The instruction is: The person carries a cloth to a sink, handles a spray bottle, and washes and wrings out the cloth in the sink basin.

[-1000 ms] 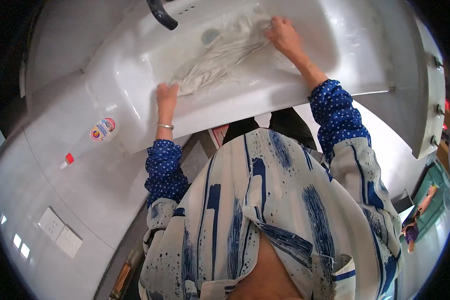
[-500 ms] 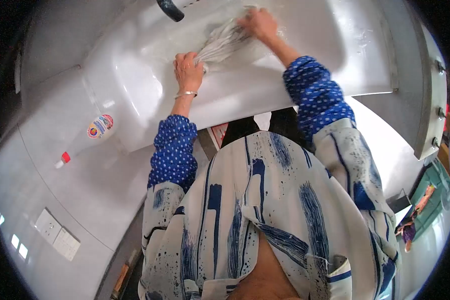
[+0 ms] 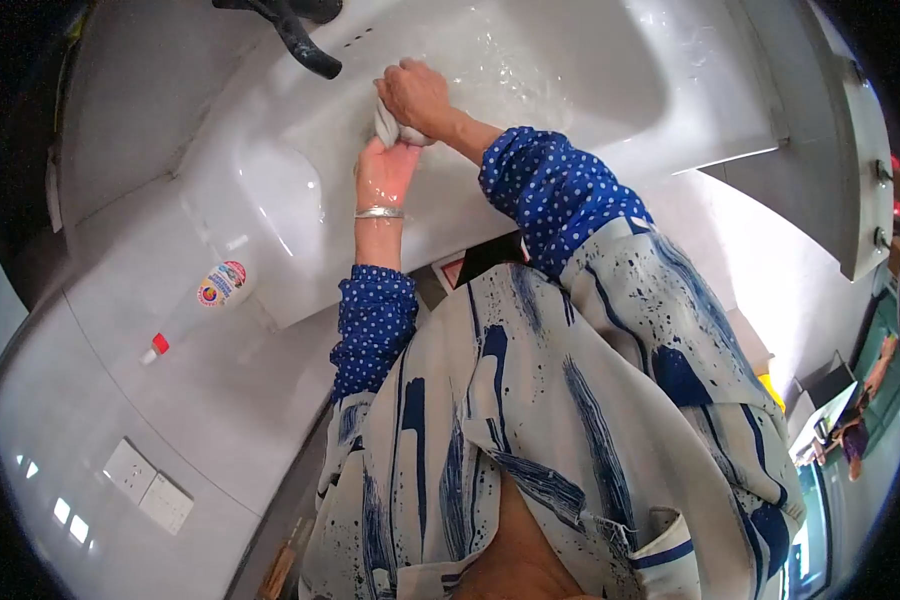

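Note:
A bunched white cloth (image 3: 385, 124) is gathered between both hands above the white sink (image 3: 300, 250). My right hand (image 3: 416, 97) is closed over the top of the cloth. My left hand (image 3: 387, 168), with a silver bracelet at its wrist, grips it from below; its fingers are mostly hidden behind the cloth and the right hand. Most of the cloth is covered by my fingers. Water (image 3: 500, 75) with glinting ripples lies in the basin behind and to the right of the hands.
The black faucet (image 3: 305, 45) reaches over the basin just up and left of my hands. A clear bottle with a red cap (image 3: 220, 285) is by the sink's left side. White socket plates (image 3: 150, 485) are at lower left. Grey drawers with knobs (image 3: 865, 200) stand at right.
The cloth was stretched between my hands low in the basin; now it is lifted and bunched. My right hand has moved left to meet my left hand. The view has shifted slightly.

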Demonstrator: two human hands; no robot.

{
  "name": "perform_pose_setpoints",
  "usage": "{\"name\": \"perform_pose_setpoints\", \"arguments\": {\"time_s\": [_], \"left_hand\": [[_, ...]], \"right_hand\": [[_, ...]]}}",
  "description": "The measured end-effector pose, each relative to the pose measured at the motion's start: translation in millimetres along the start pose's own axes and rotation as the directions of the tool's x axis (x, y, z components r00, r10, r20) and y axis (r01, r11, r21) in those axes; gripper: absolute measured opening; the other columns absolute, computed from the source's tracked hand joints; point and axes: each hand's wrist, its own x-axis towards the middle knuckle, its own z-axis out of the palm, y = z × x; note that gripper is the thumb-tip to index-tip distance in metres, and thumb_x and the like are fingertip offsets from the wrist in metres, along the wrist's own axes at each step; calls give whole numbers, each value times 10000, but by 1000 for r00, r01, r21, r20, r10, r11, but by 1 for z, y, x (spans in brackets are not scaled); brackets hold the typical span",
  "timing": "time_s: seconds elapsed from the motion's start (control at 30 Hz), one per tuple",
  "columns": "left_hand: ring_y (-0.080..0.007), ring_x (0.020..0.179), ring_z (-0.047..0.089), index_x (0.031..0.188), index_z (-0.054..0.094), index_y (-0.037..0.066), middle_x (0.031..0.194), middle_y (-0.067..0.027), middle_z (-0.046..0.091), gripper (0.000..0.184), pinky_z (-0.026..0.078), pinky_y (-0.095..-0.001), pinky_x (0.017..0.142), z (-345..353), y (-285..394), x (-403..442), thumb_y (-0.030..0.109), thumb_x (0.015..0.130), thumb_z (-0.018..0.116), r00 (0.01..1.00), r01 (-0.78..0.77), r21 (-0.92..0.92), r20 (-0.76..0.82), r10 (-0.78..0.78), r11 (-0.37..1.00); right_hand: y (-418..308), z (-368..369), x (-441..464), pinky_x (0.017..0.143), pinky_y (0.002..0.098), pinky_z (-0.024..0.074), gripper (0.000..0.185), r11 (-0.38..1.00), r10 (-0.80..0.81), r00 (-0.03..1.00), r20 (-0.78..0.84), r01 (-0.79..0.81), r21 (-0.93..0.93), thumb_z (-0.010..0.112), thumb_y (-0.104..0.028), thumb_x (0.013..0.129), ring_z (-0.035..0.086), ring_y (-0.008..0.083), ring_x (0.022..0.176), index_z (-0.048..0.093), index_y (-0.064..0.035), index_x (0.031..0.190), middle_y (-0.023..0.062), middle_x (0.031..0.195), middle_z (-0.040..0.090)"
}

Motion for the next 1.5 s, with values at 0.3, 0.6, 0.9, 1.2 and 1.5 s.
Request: {"name": "perform_pose_setpoints", "arguments": {"time_s": [0.3,0.6,0.9,1.2,1.5], "left_hand": [[-195,1104,454,1153,465,53,1161,-69,507,316,357,-370,959,-1,1,-16,127,848,426,987,-22,2,-159,23,1000],[-233,1149,412,1211,420,56,1219,-86,459,375,318,-401,993,15,13,-13,125,842,435,990,-79,-69,-121,70,994],[-251,1136,417,1200,380,6,1209,-124,438,409,343,-365,964,-86,5,0,71,805,463,955,-292,504,206,215,813],[-425,1109,433,1102,329,-98,1181,-230,384,469,362,-513,952,-20,39,-53,275,870,492,979,-101,-11,-177,98,995],[-248,1142,436,1238,402,75,1265,-106,427,462,375,-432,940,-84,-6,14,395,906,355,1000,7,37,-28,-6,999]], "right_hand": [[-22,-18,-23,680,402,459,222,986,-51,976,210,16,164,545,-253,780,575,299,768,608,-59,691,161,771,569],[-60,-13,-51,563,412,457,244,968,-205,978,30,198,157,558,-301,777,576,303,654,590,-78,682,121,738,599],[-77,-34,-72,601,432,455,282,910,-325,944,47,299,287,538,-314,809,579,328,700,563,-77,659,122,721,586],[49,-50,42,665,406,481,316,980,-51,988,147,78,-183,530,-383,814,606,313,782,639,-87,828,130,816,630],[-72,-17,-71,614,418,461,217,977,-150,947,285,99,188,533,-295,793,587,338,670,603,-90,812,148,664,598]]}}
